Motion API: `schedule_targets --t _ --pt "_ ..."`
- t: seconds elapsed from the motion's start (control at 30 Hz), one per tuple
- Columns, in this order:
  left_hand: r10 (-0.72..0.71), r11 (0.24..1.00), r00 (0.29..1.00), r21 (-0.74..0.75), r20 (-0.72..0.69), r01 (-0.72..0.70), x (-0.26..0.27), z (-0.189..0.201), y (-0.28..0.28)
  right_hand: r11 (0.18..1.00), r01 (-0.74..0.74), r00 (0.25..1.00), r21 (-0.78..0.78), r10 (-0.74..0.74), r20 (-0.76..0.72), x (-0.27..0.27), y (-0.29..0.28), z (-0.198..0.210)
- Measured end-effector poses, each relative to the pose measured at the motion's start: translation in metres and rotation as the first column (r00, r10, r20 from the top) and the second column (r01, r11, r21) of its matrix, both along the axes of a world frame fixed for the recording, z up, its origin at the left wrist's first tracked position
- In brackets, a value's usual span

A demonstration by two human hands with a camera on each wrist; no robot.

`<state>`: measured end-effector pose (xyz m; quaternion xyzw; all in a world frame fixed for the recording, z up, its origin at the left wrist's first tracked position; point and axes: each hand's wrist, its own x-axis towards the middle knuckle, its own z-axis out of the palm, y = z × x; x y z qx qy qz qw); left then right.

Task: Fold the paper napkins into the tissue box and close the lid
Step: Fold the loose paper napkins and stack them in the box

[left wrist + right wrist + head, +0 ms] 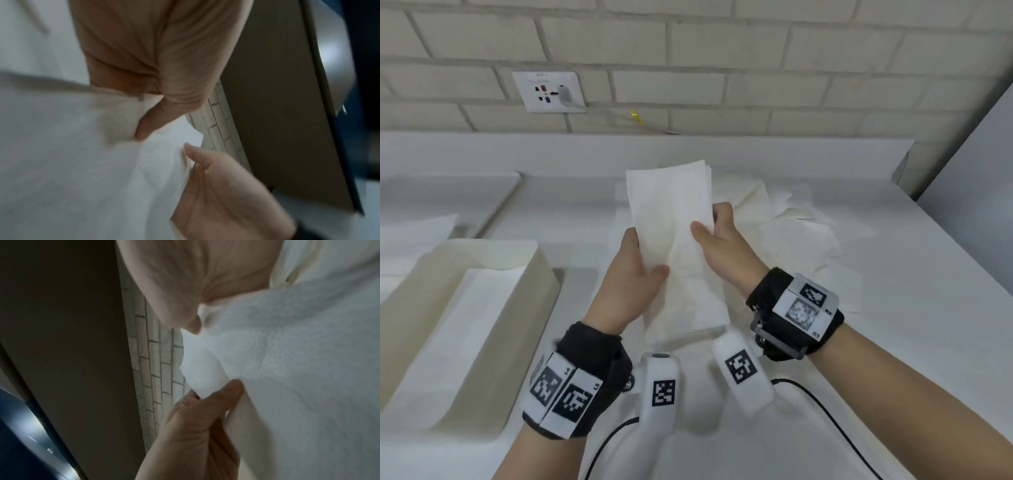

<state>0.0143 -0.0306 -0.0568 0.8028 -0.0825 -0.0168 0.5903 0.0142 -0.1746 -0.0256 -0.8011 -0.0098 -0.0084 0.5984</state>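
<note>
Head view: folded napkin [674,246] lifted off bench [893,342], long axis pointing away from wrists.
Left hand [635,277]: fingers pinching near-left edge.
Right hand [722,240]: fingers pinching right edge, farther up.
Box [482,301]: open, left of fingers, nearer left hand.

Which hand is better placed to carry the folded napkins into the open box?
Left, probably. Both hands hold the folded napkin stack, but the open tissue box sits on the left hand's side, close by. The right hand would have to cross over it.
</note>
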Motion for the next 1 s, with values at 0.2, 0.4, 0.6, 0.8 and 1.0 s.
schedule_targets --t 0.2,0.4,0.6,0.8,1.0 --pt "0.025 0.997 0.995 -0.072 0.093 -0.018 -0.007 0.003 0.010 0.994 -0.086 0.994 0.064 0.090 -0.062 -0.001 0.033 -0.006" --pt "0.096 0.979 0.995 -0.183 0.024 -0.090 -0.008 -0.008 0.021 0.992 -0.112 0.988 0.061 0.118 -0.100 0.001 0.047 -0.021" --pt "0.272 0.945 0.961 -0.205 0.054 -0.256 -0.005 0.000 0.020 0.992 -0.122 0.990 0.014 0.123 -0.068 0.006 0.056 -0.017" --pt "0.297 0.923 0.955 -0.259 0.010 -0.284 -0.011 -0.007 0.023 0.988 -0.147 0.982 -0.049 0.140 -0.124 0.002 0.055 -0.027" --pt "0.334 0.897 0.935 -0.346 0.120 -0.276 -0.007 -0.002 0.024 0.987 -0.158 0.986 -0.022 0.157 -0.054 0.004 0.052 -0.022"
